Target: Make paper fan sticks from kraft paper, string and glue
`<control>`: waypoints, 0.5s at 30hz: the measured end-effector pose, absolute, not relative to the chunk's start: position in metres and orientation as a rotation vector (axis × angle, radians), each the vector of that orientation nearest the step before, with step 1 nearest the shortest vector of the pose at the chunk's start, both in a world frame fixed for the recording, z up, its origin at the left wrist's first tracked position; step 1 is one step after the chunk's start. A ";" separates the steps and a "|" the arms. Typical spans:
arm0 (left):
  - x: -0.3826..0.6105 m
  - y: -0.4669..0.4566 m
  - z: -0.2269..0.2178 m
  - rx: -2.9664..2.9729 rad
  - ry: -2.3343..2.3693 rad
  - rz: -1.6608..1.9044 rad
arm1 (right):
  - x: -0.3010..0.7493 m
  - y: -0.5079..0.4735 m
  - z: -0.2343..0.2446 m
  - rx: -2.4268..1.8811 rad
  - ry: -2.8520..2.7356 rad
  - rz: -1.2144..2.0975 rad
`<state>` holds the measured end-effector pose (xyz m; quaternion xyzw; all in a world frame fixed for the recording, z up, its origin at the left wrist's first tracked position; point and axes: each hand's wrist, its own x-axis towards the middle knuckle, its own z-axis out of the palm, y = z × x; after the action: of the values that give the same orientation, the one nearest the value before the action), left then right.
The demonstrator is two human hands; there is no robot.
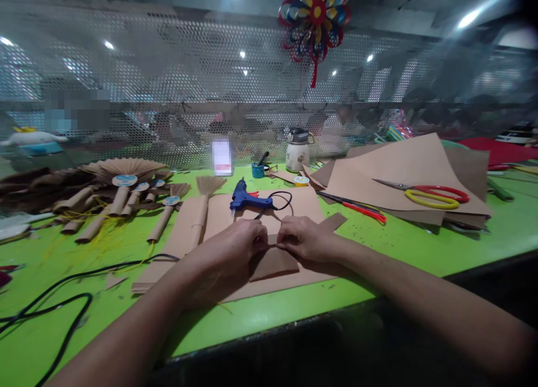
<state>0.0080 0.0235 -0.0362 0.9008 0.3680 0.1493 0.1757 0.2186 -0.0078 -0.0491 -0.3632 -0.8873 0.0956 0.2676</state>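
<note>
Both hands pinch a piece of brown paper [274, 265] near the front of the table. My left hand [241, 242] has its fingers closed on the paper's left side. Close beside it, my right hand [305, 238] grips the far edge with thumb and fingertips. Under them lies a larger sheet of tan paper [294, 199]. A blue glue gun [251, 199] rests on that sheet just beyond my hands, its black cord curling to the right. Left of the glue gun lies a rolled paper handle with a pleated fan end [202, 213].
Finished-looking paper fans [121, 190] with round labels crowd the left, above a black cord [75, 275]. At right, scissors with red and yellow handles [432, 195] lie on stacked paper [370, 174]; a red-handled pair [363, 210] is nearer. A bottle [297, 151] stands behind.
</note>
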 end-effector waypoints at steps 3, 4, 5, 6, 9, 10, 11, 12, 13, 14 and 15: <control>0.006 0.025 -0.037 2.546 1.081 0.402 | 0.219 -0.010 -0.046 -1.019 -2.402 0.278; 0.005 0.025 -0.038 2.542 1.091 0.399 | 0.220 -0.011 -0.046 -1.034 -2.407 0.283; 0.005 0.025 -0.038 2.539 1.095 0.396 | 0.220 -0.011 -0.045 -1.048 -2.412 0.288; 0.005 0.024 -0.038 2.539 1.091 0.390 | 0.221 -0.012 -0.045 -1.061 -2.416 0.293; 0.004 0.023 -0.036 2.557 1.061 0.370 | 0.223 -0.012 -0.045 -1.070 -2.431 0.317; 0.004 0.023 -0.034 2.568 1.050 0.357 | 0.224 -0.011 -0.045 -1.064 -2.438 0.317; 0.004 0.022 -0.032 2.581 1.041 0.344 | 0.225 -0.011 -0.045 -1.056 -2.446 0.311; 0.004 0.022 -0.030 2.597 1.033 0.327 | 0.225 -0.011 -0.045 -1.048 -2.453 0.299; 0.004 0.021 -0.028 2.616 1.023 0.309 | 0.225 -0.011 -0.046 -1.041 -2.461 0.286; 0.004 0.020 -0.026 2.637 1.012 0.289 | 0.225 -0.011 -0.046 -1.040 -2.468 0.272; 0.004 0.019 -0.024 2.658 1.005 0.273 | 0.226 -0.012 -0.045 -1.046 -2.473 0.261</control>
<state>0.0042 0.0186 -0.0237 0.9215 0.3485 0.0946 0.1432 0.2256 -0.0118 -0.0454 -0.3780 -0.8943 0.0945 0.2200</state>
